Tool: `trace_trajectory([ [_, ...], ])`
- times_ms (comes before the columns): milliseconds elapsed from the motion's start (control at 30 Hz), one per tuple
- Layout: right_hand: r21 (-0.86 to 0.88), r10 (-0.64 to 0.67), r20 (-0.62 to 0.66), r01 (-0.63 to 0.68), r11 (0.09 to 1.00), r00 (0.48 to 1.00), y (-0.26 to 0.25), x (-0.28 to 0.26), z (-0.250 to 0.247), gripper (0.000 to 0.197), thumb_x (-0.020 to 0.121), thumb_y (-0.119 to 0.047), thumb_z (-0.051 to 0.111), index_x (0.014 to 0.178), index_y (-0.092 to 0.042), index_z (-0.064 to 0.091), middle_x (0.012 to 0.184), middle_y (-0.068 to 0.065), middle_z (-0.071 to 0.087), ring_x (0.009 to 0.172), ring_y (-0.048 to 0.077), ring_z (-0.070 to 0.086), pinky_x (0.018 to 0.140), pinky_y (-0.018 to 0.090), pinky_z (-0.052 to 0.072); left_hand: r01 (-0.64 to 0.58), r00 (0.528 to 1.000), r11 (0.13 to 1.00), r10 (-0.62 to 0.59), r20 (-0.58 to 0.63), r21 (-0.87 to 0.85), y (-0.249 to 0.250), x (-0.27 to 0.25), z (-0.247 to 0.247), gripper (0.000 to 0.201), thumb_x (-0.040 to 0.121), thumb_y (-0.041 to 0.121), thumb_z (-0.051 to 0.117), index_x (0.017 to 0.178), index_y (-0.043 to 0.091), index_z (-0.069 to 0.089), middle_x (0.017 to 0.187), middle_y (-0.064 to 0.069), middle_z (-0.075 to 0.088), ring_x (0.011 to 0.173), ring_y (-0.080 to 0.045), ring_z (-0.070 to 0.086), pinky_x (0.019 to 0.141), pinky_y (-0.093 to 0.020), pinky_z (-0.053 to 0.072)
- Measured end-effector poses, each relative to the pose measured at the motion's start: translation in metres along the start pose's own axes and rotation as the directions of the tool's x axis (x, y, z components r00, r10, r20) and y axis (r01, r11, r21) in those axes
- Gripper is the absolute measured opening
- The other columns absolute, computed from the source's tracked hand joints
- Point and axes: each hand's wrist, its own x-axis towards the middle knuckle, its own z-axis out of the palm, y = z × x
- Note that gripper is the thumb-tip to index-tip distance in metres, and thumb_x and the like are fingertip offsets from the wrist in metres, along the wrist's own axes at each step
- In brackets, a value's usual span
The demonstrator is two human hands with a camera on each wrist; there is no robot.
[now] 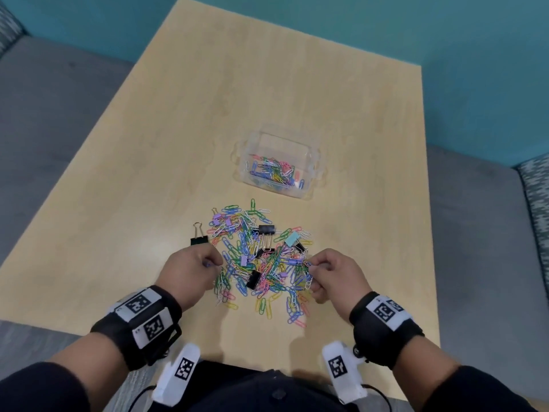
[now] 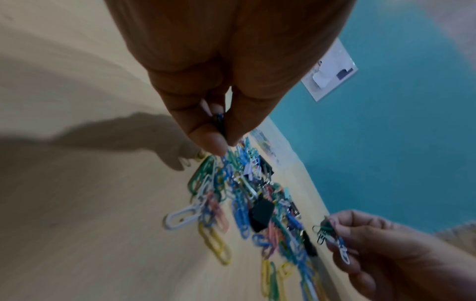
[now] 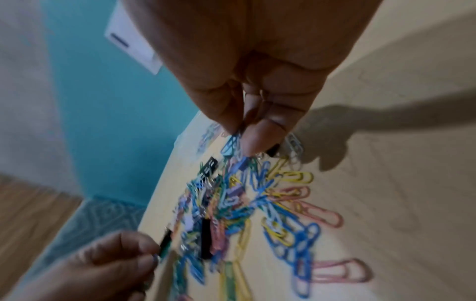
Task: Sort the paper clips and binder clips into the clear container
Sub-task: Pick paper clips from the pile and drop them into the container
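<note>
A heap of coloured paper clips (image 1: 261, 263) mixed with black and pastel binder clips (image 1: 266, 229) lies on the table in front of me. My left hand (image 1: 215, 264) hovers at the heap's left edge and pinches paper clips (image 2: 219, 120) between thumb and fingers. My right hand (image 1: 310, 267) is at the heap's right edge, pinching a small bunch of paper clips (image 2: 332, 238). The clear container (image 1: 309, 165) stands beyond the heap and holds several paper clips. Both wrist views are blurred.
A lone black binder clip (image 1: 198, 237) lies just left of the heap, above my left hand. The light wooden table (image 1: 237, 99) ends near my body. Grey seating and a teal wall surround it.
</note>
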Motion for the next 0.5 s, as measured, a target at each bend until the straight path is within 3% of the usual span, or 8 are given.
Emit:
trace_trajectory([
  [133,0.159,0.054,0.085,-0.067,0.985,0.995,-0.012,0.004,-0.012,0.008,0.088,0.002,0.058,0.085,-0.006,0.059,0.057,0.016,0.054,0.038,0.021,0.051,0.045,0.026,0.039,0.036,0.999,0.982,-0.03,0.038,-0.186,0.017,0.003,-0.011,0.014,0.081,-0.005,0.062,0.075,0.008,0.064,0.064,-0.006,0.054,0.054,-0.02,0.056,0.046,-0.016,0.046],
  [200,0.251,0.05,0.119,-0.079,0.965,0.992,-0.022,0.006,-0.015,0.01,0.088,0.006,0.057,0.085,-0.003,0.058,0.058,0.016,0.052,0.037,0.018,0.052,0.036,0.022,0.042,0.041,0.998,0.967,-0.029,0.051,-0.251,0.027,0.009,-0.017,0.015,0.081,-0.007,0.062,0.074,0.007,0.064,0.061,-0.005,0.054,0.052,-0.02,0.056,0.05,-0.024,0.048],
  [300,0.337,0.015,0.162,-0.07,0.939,0.987,-0.046,0.011,-0.019,0.011,0.089,0.008,0.055,0.085,-0.001,0.057,0.055,0.013,0.053,0.039,0.017,0.052,0.036,0.023,0.047,0.022,0.997,0.953,0.003,0.083,-0.301,0.047,0.022,-0.027,0.012,0.077,-0.002,0.066,0.073,0.009,0.064,0.057,-0.005,0.056,0.048,-0.021,0.057,0.059,-0.038,0.044],
  [400,0.338,-0.058,0.12,0.014,0.941,0.991,-0.079,0.029,-0.021,0.011,0.089,0.009,0.054,0.085,-0.001,0.056,0.058,0.014,0.051,0.04,0.016,0.053,0.038,0.023,0.049,-0.059,0.997,0.958,0.071,0.033,-0.282,0.077,0.048,-0.034,0.012,0.075,-0.004,0.067,0.073,0.007,0.063,0.058,-0.01,0.057,0.044,-0.019,0.058,0.059,-0.042,0.044],
  [500,0.247,-0.126,0.044,0.112,0.963,0.991,-0.115,0.057,-0.017,0.011,0.09,0.007,0.054,0.085,-0.003,0.055,0.06,0.014,0.052,0.043,0.017,0.053,0.041,0.024,0.05,-0.14,0.99,0.962,0.13,-0.061,-0.236,0.112,0.086,-0.034,0.016,0.078,-0.007,0.064,0.072,0.008,0.063,0.06,-0.006,0.06,0.048,-0.018,0.061,0.064,-0.041,0.055],
])
